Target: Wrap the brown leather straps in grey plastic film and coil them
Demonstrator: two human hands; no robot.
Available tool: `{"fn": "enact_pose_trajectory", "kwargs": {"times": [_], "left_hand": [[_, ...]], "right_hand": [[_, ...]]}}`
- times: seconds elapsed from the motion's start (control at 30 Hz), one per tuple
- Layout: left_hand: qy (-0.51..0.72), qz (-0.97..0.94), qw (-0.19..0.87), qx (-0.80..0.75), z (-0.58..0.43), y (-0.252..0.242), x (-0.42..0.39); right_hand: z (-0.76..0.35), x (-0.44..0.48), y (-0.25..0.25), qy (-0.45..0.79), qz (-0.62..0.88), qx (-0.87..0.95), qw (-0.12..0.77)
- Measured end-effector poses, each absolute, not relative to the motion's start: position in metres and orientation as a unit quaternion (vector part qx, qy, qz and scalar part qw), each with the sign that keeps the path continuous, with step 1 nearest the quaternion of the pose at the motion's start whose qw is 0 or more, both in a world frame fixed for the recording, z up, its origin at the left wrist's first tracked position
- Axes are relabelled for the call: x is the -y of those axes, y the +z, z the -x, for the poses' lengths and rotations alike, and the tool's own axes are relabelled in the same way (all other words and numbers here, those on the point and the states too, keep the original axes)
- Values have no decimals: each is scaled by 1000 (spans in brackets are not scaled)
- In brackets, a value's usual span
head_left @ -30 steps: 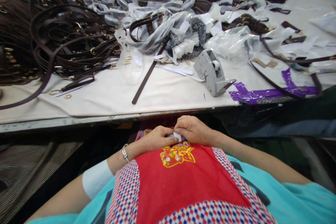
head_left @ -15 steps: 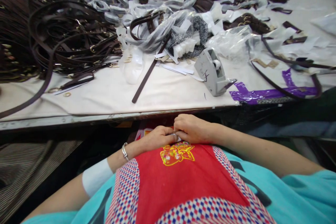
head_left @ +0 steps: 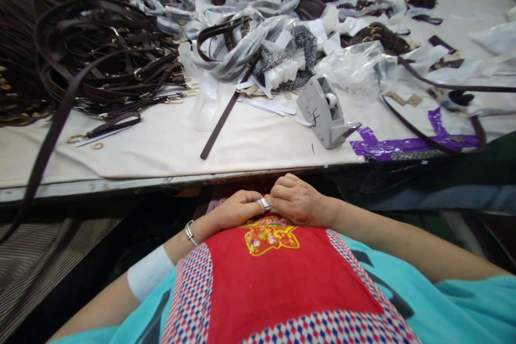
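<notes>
My left hand point(head_left: 241, 208), with a bracelet at the wrist, rests low at the table edge against my red apron point(head_left: 298, 274). Its thumb points right and its fingers are folded, partly hidden beneath. A small white strip point(head_left: 264, 203) lies on or around the left thumb; I cannot tell whether it is tape. My right hand point(head_left: 297, 201) is closed, with its curled fingers and thumb touching the strip's right end. On the table beyond the hands, a grey tape dispenser point(head_left: 322, 113) and a narrow dark brown strap point(head_left: 220, 126) lie nearest.
Dark brown straps with metal clasps point(head_left: 108, 59) pile up at the left, and one strap hangs over the front edge. Plastic-wrapped straps point(head_left: 242, 0) cover the back. Purple tape point(head_left: 403, 145) marks the right front edge. Crumpled clear plastic point(head_left: 355, 67) lies behind the dispenser.
My right hand has turned slightly and its fingers have curled more. The white strip between the hands shows more plainly now. The view has shifted a little.
</notes>
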State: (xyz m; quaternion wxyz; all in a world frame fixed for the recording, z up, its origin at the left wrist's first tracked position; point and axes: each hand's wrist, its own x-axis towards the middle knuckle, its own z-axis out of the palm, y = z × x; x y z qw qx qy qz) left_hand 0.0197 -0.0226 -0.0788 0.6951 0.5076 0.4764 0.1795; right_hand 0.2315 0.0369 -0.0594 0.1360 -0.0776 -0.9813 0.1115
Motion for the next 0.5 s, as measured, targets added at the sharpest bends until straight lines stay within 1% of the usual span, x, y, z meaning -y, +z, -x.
{"fn": "enact_pose_trajectory", "kwargs": {"times": [0.07, 0.17, 0.23, 0.3, 0.37, 0.43, 0.5], "left_hand": [[199, -474, 714, -475, -20, -78, 21], [226, -443, 711, -497, -22, -75, 19], [245, -431, 713, -496, -23, -71, 17], [268, -432, 704, -496, -22, -66, 15], [292, -448, 678, -505, -20, -60, 14], [306, -472, 646, -515, -18, -55, 13], [305, -503, 623, -515, -18, -52, 12]], "right_hand": [[-232, -36, -59, 99, 79, 982, 139], [-233, -32, -62, 101, 103, 975, 166], [-236, -31, -62, 106, 130, 965, 201], [-245, -36, -58, 109, 177, 944, 256], [-262, -54, -48, 109, 280, 894, 332], [-285, -85, -35, 129, 443, 792, 399], [-313, -122, -24, 167, 592, 663, 427]]}}
